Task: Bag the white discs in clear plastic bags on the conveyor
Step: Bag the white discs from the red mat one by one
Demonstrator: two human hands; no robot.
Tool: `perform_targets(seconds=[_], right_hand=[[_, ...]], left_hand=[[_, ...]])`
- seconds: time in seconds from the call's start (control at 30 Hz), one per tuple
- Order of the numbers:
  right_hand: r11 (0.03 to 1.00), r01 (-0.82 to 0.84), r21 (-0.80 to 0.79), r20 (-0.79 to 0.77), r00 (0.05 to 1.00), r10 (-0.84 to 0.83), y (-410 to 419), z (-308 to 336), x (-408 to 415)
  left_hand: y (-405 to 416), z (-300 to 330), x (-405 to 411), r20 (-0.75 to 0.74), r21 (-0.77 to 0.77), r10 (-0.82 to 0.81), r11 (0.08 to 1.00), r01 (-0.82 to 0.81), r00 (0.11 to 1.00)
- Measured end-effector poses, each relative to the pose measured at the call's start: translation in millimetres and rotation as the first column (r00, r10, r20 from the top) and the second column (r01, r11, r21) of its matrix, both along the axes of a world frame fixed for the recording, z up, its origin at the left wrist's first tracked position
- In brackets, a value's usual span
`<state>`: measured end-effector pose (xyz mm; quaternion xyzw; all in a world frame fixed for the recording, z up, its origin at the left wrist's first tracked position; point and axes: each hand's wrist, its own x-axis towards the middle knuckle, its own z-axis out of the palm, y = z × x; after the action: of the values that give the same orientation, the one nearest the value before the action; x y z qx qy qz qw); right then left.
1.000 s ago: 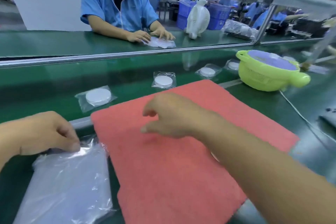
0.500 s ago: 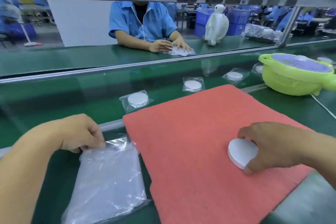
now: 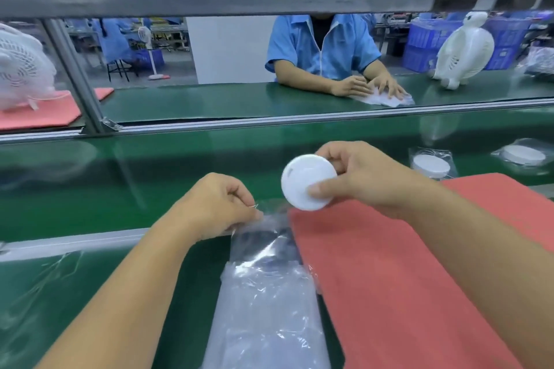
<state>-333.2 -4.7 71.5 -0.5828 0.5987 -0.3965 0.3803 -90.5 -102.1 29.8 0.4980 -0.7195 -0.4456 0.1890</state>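
Note:
My right hand (image 3: 362,178) holds a white disc (image 3: 307,181) in the air between thumb and fingers, above the near left corner of the red mat (image 3: 404,278). My left hand (image 3: 215,210) pinches the top edge of a clear plastic bag (image 3: 263,237), lifted from the stack of clear bags (image 3: 266,320) lying left of the mat. The disc hangs just right of and above the bag's raised edge. Two bagged discs (image 3: 431,163) (image 3: 524,154) lie on the green conveyor belt (image 3: 150,177) at the right.
A person in a blue shirt (image 3: 322,48) works with a bag across the belt. A white penguin-shaped fan (image 3: 461,51) stands at the far right, a white fan (image 3: 21,69) on another red mat at the far left. A metal rail (image 3: 269,124) divides the belts.
My right hand has lifted the white disc off the red mat and carried it left toward the bag. My left hand has raised one bag's edge from the stack.

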Motion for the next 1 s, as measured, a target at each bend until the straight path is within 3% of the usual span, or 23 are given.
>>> perform_targets(seconds=[0.1,0.33,0.43,0.53,0.73,1.0], right_hand=[[0.999,0.012,-0.04,0.208,0.978,-0.004,-44,-14,19],[0.999,0.046,0.008,0.44,0.897,-0.045,-65,-67,19],[0.99,0.141,-0.022,0.457,0.882,-0.116,-67,-70,13],[0.987,0.153,-0.057,0.475,0.873,-0.108,-68,-65,10],[0.947,0.254,-0.196,0.417,0.896,-0.154,-69,-58,7],[0.946,0.163,-0.281,0.252,0.963,-0.092,-65,-50,6]], left_hand=[[-3,-6,-7,-0.085,-0.015,0.034,0.999,-0.035,0.996],[-10,-22,-15,-0.418,0.254,0.216,0.96,-0.115,0.882],[-9,-24,-18,-0.426,0.406,0.204,0.914,-0.015,0.881],[-7,-25,-20,-0.343,0.347,0.159,0.937,-0.033,0.926],[-8,-21,-17,-0.342,0.279,0.222,0.952,-0.127,0.913],[-5,-15,-17,-0.37,0.283,0.207,0.954,-0.102,0.906]])
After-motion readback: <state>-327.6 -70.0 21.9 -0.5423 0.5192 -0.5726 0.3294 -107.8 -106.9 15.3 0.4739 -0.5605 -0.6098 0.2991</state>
